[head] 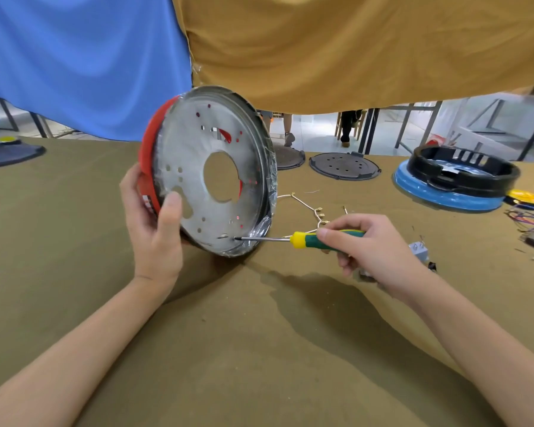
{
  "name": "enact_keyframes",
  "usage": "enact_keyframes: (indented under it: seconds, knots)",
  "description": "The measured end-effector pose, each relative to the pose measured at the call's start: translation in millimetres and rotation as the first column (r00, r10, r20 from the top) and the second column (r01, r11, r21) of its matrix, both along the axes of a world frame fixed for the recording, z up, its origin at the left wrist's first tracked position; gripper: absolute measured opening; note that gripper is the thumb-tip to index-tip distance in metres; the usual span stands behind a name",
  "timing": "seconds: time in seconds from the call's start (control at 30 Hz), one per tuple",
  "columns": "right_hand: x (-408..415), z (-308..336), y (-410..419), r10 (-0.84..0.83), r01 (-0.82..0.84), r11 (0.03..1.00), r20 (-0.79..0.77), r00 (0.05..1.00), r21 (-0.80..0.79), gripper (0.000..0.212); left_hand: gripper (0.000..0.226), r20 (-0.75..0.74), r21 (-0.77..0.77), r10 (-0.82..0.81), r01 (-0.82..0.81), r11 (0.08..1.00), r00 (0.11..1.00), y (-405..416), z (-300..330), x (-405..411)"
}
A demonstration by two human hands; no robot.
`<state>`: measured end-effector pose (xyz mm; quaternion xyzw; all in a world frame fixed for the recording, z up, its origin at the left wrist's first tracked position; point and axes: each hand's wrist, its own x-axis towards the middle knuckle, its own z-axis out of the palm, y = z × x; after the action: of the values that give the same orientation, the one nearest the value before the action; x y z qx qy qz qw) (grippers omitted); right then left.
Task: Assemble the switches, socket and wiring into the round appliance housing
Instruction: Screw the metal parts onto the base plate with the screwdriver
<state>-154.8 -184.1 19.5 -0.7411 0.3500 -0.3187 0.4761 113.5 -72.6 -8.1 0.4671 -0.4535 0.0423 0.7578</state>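
While the left hand (154, 232) grips the tilted round housing (210, 171), the right hand (367, 245) holds a screwdriver (293, 238); its tip could slip off the rim screw if the housing rocks.

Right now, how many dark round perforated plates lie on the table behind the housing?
2: one lies in the open, right of the housing; the other is partly hidden behind its rim.
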Motion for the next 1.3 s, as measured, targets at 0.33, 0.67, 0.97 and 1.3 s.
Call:
enact_keyframes:
  seconds: [0.33,0.67,0.97,1.3]
  knots:
    - [-9.5,0.6,-23.5,-0.150,-0.026,0.922,0.418,0.896,0.386,0.016,0.040,-0.638,0.215,-0.275,0.510,0.833,0.719,-0.9,18.7,17.6]
    - [-11.3,0.3,-24.9,-0.282,-0.393,0.639,0.676,0.681,0.662,0.047,0.043,-0.765,0.215,-0.215,0.554,0.804,0.608,11.6,26.4,43.1]
    - [-8.9,-1.8,-24.6,-0.208,-0.387,0.618,0.617,0.759,0.684,0.040,0.047,-0.781,0.270,-0.195,0.602,0.751,0.593,13.0,23.4,41.6]
    - [0.8,0.1,-33.3,-0.110,0.079,0.947,0.085,0.990,0.312,0.004,0.048,-0.725,0.474,-0.130,0.627,0.619,0.677,17.5,24.0,41.8]
